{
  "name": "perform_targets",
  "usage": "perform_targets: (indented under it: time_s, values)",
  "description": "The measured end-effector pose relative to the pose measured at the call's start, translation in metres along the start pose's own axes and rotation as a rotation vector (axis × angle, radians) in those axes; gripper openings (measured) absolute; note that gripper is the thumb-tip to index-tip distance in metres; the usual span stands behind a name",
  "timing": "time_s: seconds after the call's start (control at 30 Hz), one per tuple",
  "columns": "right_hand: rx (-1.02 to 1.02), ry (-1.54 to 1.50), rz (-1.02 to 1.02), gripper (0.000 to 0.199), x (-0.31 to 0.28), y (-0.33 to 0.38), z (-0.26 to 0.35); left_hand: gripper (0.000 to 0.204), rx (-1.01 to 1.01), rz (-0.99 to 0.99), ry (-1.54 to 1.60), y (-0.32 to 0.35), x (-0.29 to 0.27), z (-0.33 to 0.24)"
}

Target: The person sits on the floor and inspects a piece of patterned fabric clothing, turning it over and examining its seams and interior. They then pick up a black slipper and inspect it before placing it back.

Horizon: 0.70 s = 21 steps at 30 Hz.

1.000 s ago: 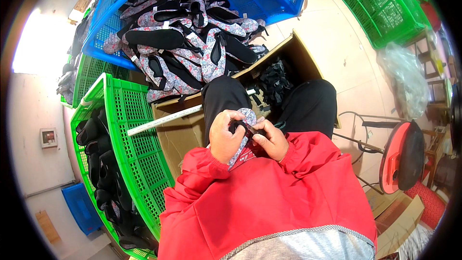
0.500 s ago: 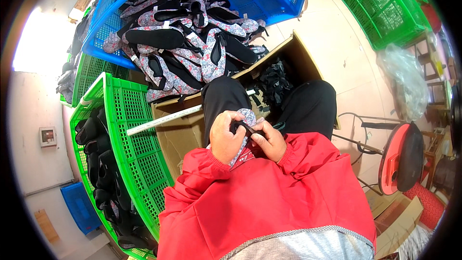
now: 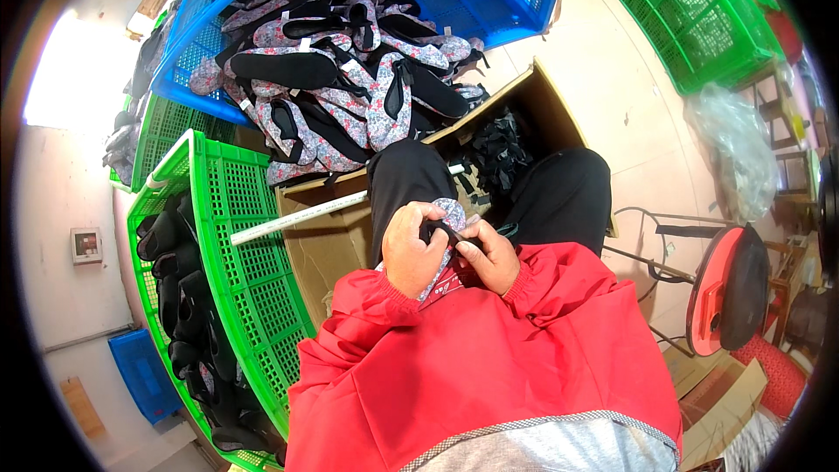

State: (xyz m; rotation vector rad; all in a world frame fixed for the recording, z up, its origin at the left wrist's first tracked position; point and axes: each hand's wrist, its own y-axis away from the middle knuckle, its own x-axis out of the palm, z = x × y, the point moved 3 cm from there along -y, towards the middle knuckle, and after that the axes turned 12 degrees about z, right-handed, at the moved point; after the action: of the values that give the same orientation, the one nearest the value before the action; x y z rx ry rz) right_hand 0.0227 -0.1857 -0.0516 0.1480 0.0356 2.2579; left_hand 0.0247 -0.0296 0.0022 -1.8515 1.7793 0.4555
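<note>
Down in front of our red jacket (image 3: 472,350), we have one flowery slipper (image 3: 449,211). Our left hand (image 3: 411,251) is closed around it, and one end pokes out. Our right hand (image 3: 492,256) pinches some black cloth (image 3: 451,234) at its side; we cannot tell if that cloth is part of it. Past our left knee (image 3: 406,170), lots of other slippers (image 3: 345,79) lie in a heap at a blue crate (image 3: 522,28). Just beside that knee sits a cardboard box (image 3: 559,105) with black scraps (image 3: 500,153) in it. To our left, a green crate (image 3: 249,218) has black shoes (image 3: 188,297) inside.
</note>
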Motion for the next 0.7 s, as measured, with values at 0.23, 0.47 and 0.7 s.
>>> perform_targets:
  time_s: [0.23,0.47,0.7]
  values:
    - [-0.083,-0.569,-0.230,0.018,-0.007,-0.007,-0.027,0.022,-0.002,-0.006,0.000,0.000,0.000,-0.001]
    - [0.060,-0.554,-0.269,0.029,-0.019,-0.008,-0.016,0.031,-0.002,-0.044,0.009,-0.001,-0.003,-0.004]
    - [0.072,-0.443,-0.323,0.023,-0.031,-0.018,-0.005,0.035,-0.021,-0.055,0.037,0.002,0.000,0.003]
